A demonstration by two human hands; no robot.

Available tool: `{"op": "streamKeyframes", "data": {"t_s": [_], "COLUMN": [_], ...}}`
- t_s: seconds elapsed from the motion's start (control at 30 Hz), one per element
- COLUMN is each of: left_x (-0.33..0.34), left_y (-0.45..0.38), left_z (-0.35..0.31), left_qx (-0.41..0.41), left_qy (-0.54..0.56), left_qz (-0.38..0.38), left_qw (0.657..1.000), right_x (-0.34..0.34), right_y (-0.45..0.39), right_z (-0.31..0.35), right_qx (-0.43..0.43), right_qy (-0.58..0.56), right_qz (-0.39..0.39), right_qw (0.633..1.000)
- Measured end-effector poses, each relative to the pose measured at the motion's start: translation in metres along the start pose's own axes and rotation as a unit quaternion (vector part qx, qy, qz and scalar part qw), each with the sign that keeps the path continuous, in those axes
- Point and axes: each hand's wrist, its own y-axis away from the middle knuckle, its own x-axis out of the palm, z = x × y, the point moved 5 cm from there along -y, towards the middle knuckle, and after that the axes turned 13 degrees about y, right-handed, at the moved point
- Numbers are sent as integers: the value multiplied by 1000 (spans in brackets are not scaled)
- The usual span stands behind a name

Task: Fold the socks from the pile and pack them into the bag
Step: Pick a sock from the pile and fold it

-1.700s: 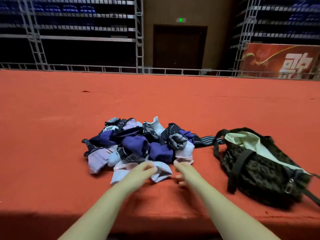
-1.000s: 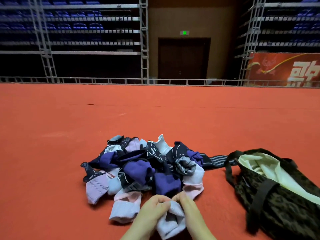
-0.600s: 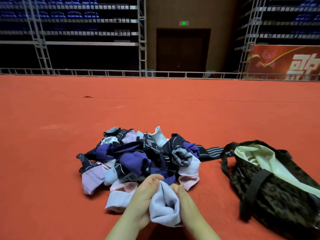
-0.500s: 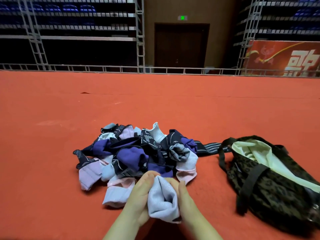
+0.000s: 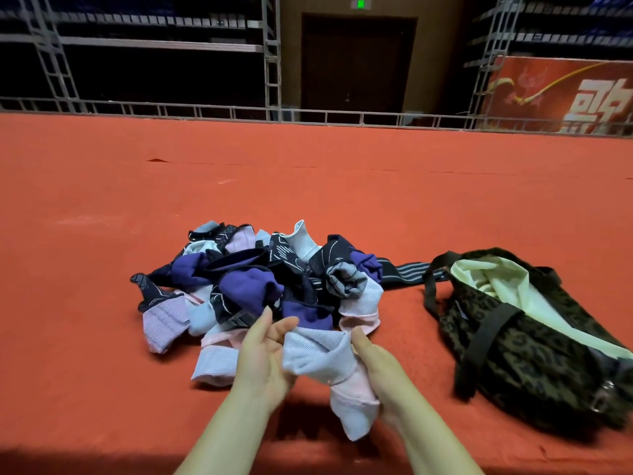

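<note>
We stand inside an indoor sports arena or event hall, on a broad red carpeted floor [image 5: 308, 186] bounded at its far edge by a low metal railing [image 5: 205, 109]. Beyond it we see tiered stands on grey metal scaffolding [image 5: 51, 60], with rows of blue seats [image 5: 613, 1] just visible at upper right. A dark double door [image 5: 356, 63] under a green exit sign [image 5: 360, 3] and a red banner with large white characters [image 5: 565, 94] complete the backdrop.

The sock pile [image 5: 263, 286] lies mid-frame on the carpet [image 5: 102, 217], with the bag [image 5: 534, 341] to its right. Below the pile, both hands [image 5: 263, 358] hold a sock [image 5: 329, 365]. A railing [image 5: 205, 109] crosses the upper frame.
</note>
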Motion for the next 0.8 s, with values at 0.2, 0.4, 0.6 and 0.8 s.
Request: {"op": "streamKeyframes", "data": {"t_s": [0.2, 0.4, 0.6, 0.8], "left_x": [4, 17, 12, 7], "left_y": [3, 34, 29, 23], "left_z": [8, 6, 7, 2], "left_qx": [58, 273, 264, 261], "left_qy": [-170, -450, -491, -507], "left_qz": [37, 241, 255, 183], "left_qw": [983, 816, 790, 801], "right_x": [4, -2, 12, 24], "right_y": [-13, -19, -18, -13], "right_z": [-17, -15, -11, -12], "right_qx": [53, -2, -19, -33], "right_qy": [-140, -57, -61, -50], "right_qz": [23, -56, -88, -40], "right_qw": [988, 997, 994, 997]}}
